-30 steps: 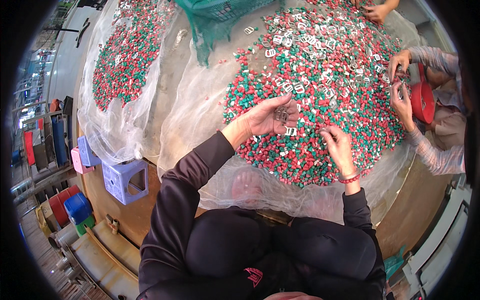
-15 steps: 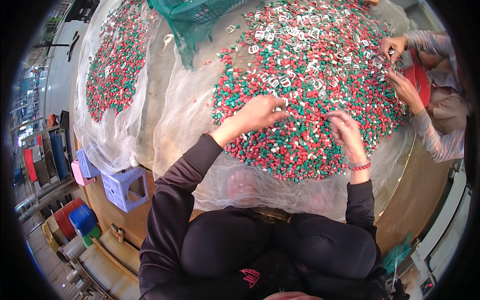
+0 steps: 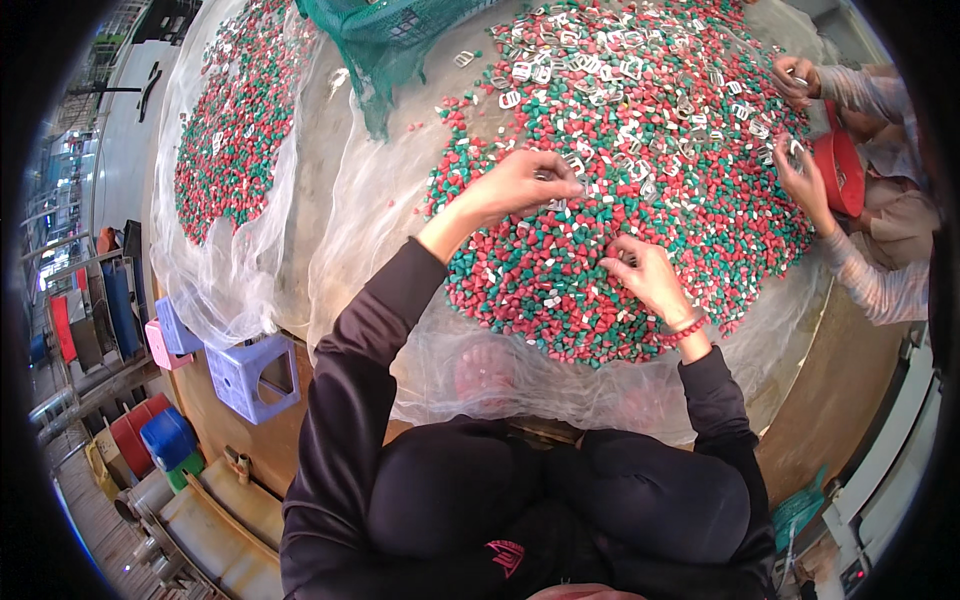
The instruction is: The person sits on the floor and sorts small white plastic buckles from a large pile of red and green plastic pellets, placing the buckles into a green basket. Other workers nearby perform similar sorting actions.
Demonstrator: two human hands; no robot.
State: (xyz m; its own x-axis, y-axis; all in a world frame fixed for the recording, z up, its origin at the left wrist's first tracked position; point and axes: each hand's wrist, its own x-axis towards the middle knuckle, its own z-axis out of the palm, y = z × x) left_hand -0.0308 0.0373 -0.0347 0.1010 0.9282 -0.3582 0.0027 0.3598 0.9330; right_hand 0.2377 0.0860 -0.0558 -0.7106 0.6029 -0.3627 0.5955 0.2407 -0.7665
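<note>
A broad pile of small red, green and white chunky pieces (image 3: 560,310) lies in front of me on a translucent sheet. Silver slotted metal buckles (image 3: 605,90) are scattered through it, mostly in its far part. My left hand (image 3: 525,187) is over the pile's left side, thumb and fingers pinched together beside some buckles; what they hold is too small to name. Lower and to the right, my right hand (image 3: 650,277) reaches in over the pieces. Its fingers are bent, with a gap between thumb and forefinger and nothing visible in it.
At the right edge, a co-worker's hands (image 3: 803,175) are over the same pile, near a red container (image 3: 840,165). A green net over a basket (image 3: 400,25) sits at the far side. Another pile (image 3: 235,140) lies left on a sheet, with a lavender stool (image 3: 250,380) below it.
My left hand has moved slightly farther away. My right hand has swung left and down toward the middle of the pile. The co-worker's hands have drawn apart.
</note>
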